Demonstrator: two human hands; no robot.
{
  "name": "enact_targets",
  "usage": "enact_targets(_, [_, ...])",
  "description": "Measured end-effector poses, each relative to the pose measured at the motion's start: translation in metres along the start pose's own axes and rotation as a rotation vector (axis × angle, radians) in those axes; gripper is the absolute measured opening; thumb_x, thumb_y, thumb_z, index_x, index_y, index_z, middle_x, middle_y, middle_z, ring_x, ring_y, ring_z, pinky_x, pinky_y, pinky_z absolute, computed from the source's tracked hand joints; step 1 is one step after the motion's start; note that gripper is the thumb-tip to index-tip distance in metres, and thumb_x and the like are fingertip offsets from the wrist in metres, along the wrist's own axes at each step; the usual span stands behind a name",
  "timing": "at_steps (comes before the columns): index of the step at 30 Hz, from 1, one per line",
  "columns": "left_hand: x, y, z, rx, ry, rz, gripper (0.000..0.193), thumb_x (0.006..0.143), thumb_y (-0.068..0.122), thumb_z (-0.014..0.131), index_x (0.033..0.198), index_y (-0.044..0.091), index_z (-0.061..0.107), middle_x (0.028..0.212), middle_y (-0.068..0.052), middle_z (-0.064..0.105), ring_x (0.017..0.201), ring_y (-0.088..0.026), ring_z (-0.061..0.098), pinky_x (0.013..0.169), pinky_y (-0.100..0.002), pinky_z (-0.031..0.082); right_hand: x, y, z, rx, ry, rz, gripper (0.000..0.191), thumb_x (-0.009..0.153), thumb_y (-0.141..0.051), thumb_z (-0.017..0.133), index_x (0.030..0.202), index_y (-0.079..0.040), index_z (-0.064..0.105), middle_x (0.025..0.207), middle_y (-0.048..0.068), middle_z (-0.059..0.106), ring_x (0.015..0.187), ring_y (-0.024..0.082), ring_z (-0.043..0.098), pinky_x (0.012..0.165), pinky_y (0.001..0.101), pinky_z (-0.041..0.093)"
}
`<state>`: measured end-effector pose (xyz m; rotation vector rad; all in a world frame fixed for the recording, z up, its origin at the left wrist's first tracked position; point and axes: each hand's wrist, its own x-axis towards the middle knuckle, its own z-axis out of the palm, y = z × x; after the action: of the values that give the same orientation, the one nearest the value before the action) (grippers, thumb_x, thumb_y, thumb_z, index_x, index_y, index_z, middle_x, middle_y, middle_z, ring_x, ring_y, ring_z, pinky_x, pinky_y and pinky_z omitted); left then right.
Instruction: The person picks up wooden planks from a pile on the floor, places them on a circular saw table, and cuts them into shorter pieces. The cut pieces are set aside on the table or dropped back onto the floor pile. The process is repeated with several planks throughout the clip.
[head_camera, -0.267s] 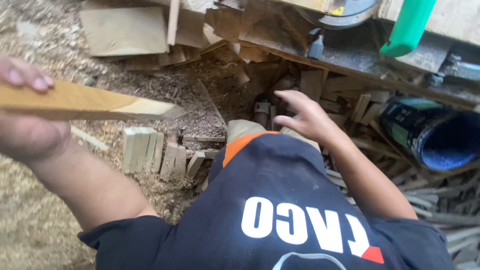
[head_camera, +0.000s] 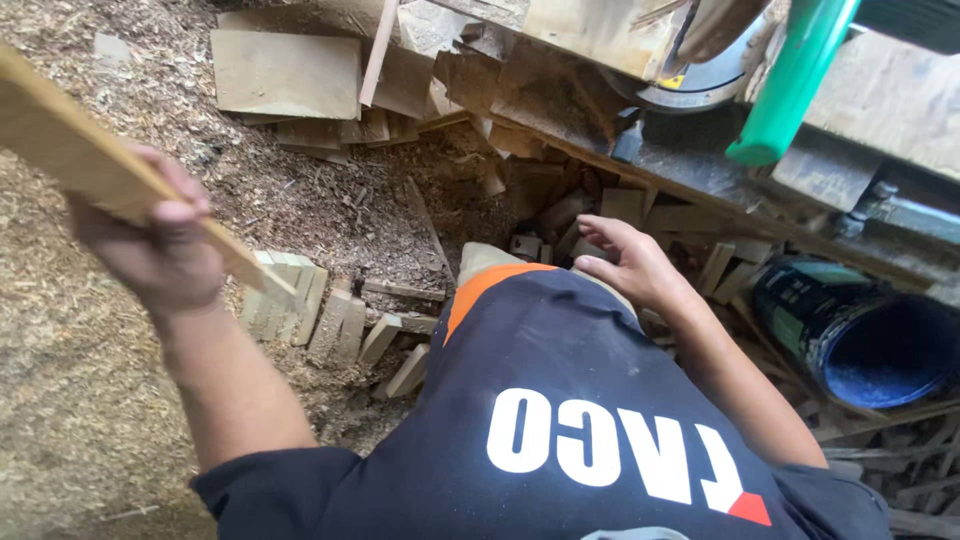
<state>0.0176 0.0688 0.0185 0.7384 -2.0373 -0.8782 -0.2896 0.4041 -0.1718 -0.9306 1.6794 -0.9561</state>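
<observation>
Wood strip (head_camera: 120, 185) sits tight in the left hand (head_camera: 150, 245), held up over the sawdust floor (head_camera: 60, 400). The right hand (head_camera: 625, 265) is open, reaching down among loose wood scraps (head_camera: 560, 215). Sharp bits there could poke the fingers, I think.

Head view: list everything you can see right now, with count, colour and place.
wooden strip: one, pale tan, held at upper left
short wood blocks: several, pale, in the sawdust at centre
flat boards: a few, tan, top left
sawdust: brown, covers the ground on the left
green handle: one, top right
saw blade: one, grey, partly hidden, top
bucket: one, dark blue, lying on its side, right
left hand: grips the strip
right hand: open, over wood scraps
</observation>
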Motion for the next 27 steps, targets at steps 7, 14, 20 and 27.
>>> enact_targets(7, [0.018,0.026,0.043,-0.294,-0.044,0.041,0.071,0.094,0.073,0.056,0.123,0.009,0.051,0.089,-0.008,0.052,0.069,-0.018,0.059,0.06,-0.029,0.054,0.062,-0.059,-0.002,-0.078,-0.131,-0.45,0.093,0.081,-0.032,0.085,0.156,-0.004,0.039,0.151,0.022,0.048,0.14,0.035,0.048,0.117,0.0438,0.04])
enact_targets(14, [0.013,0.053,0.136,-0.91,0.118,0.021,0.079,0.084,0.079,0.054,0.118,0.008,0.047,0.092,-0.004,0.057,0.066,-0.011,0.06,0.052,-0.026,0.054,0.082,-0.086,0.01,0.004,-0.085,-0.744,0.112,0.079,-0.041,0.09,0.161,0.0,0.025,0.162,0.028,0.035,0.152,0.042,0.034,0.126,0.0468,0.029])
enact_targets(20, [-0.023,-0.033,0.195,-0.897,0.015,-0.16,0.086,0.092,0.078,0.054,0.131,0.002,0.045,0.109,-0.009,0.057,0.096,-0.021,0.056,0.092,-0.038,0.049,0.088,-0.032,0.024,-0.164,0.067,-0.262,0.044,0.078,-0.018,0.079,0.118,-0.005,0.066,0.105,0.017,0.072,0.097,0.032,0.073,0.085,0.0388,0.057])
enact_targets(27, [0.004,-0.276,0.198,0.274,-0.09,-0.493,0.062,0.095,0.057,0.063,0.127,0.004,0.063,0.127,-0.016,0.064,0.12,-0.033,0.062,0.106,-0.045,0.051,0.039,0.073,0.033,-0.261,0.153,0.329,0.042,0.075,-0.015,0.072,0.116,-0.007,0.068,0.095,0.019,0.073,0.085,0.032,0.074,0.075,0.0408,0.057])
